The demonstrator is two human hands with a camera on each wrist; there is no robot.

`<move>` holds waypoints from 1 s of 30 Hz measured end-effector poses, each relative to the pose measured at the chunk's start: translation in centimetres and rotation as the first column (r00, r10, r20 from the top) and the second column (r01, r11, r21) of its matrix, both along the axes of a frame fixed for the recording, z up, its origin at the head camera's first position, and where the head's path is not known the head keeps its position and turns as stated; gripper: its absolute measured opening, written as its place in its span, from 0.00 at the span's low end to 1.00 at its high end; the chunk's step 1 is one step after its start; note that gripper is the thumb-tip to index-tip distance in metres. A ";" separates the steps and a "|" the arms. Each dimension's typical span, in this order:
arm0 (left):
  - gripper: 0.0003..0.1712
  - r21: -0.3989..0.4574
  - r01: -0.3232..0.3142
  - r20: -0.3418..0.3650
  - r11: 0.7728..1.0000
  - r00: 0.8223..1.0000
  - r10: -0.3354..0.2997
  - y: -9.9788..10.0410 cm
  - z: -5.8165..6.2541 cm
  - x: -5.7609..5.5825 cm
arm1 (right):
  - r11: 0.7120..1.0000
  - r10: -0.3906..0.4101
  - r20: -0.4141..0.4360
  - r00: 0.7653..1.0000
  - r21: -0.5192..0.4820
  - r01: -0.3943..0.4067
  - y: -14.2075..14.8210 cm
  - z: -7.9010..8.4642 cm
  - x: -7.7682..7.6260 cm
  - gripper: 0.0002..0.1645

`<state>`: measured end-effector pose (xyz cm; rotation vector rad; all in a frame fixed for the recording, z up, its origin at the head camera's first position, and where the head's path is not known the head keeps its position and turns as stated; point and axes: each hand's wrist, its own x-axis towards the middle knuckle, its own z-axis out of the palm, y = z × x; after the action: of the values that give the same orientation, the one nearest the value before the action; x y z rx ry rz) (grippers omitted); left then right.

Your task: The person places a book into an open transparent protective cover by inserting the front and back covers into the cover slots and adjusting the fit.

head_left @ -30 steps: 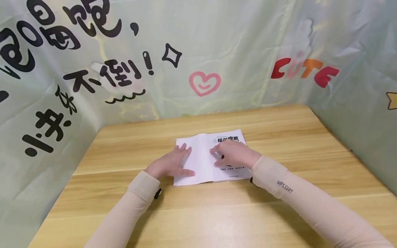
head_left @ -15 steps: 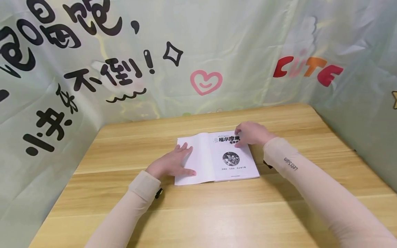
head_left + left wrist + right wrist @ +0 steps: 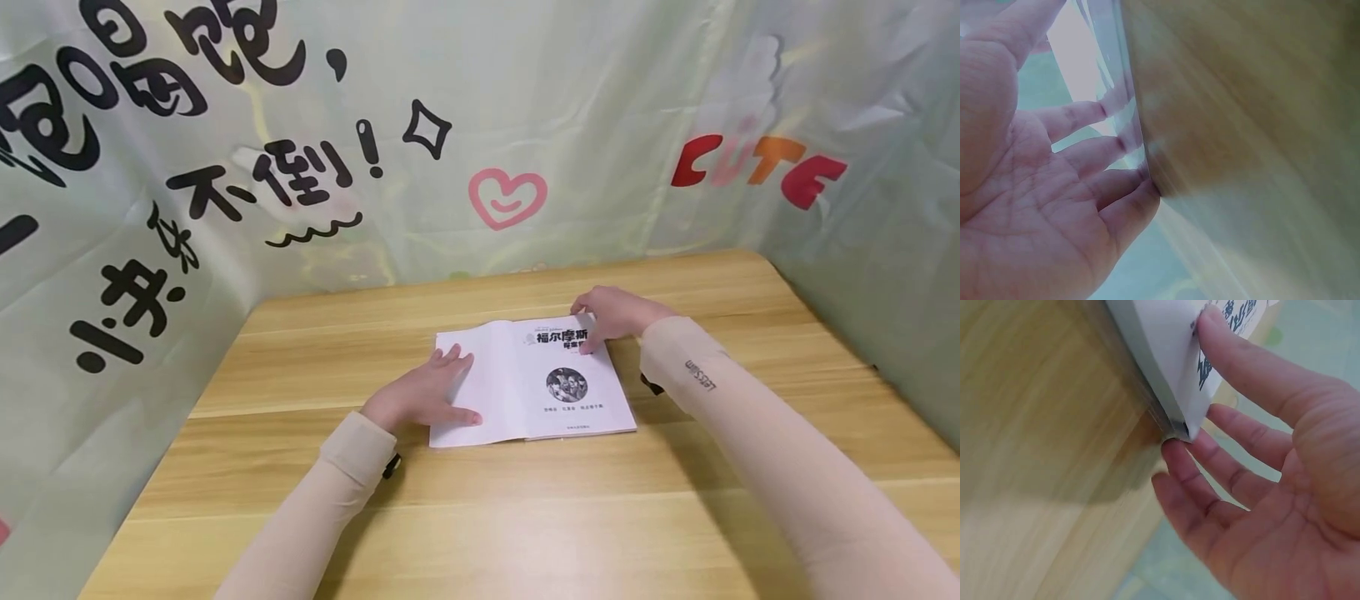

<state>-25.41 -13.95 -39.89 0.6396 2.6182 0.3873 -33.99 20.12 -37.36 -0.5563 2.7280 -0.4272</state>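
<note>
An open book (image 3: 536, 400) lies on the wooden table, with a blank left page and a right page printed with black Chinese characters and a round dark picture. My left hand (image 3: 423, 390) rests on the left page with fingers spread; in the left wrist view the left hand (image 3: 1035, 181) has its fingertips along the book's edge. At the top right corner of the book, my right hand (image 3: 621, 313) has its thumb on the printed page. In the right wrist view, the right hand (image 3: 1272, 475) pinches that corner between the thumb and the fingers at the edge.
The wooden table (image 3: 480, 517) extends around the book on all sides. Behind it and at both sides hangs a pale green curtain (image 3: 600, 100) with black lettering, a pink heart (image 3: 507, 199) and coloured letters.
My right hand has moved from the middle of the right page to its top right corner, uncovering the print and picture. The left hand stays on the left page.
</note>
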 end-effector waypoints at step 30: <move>0.62 -0.002 -0.011 0.015 1.000 1.000 0.011 -0.1 0.1 0.2 | 0.928 -0.003 0.389 0.921 -0.342 0.147 3.9 -1.1 0.1 0.22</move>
<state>-25.25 -14.02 -39.81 0.6196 2.6083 0.3918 -33.87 24.00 -38.44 -0.4018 2.3048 -0.9709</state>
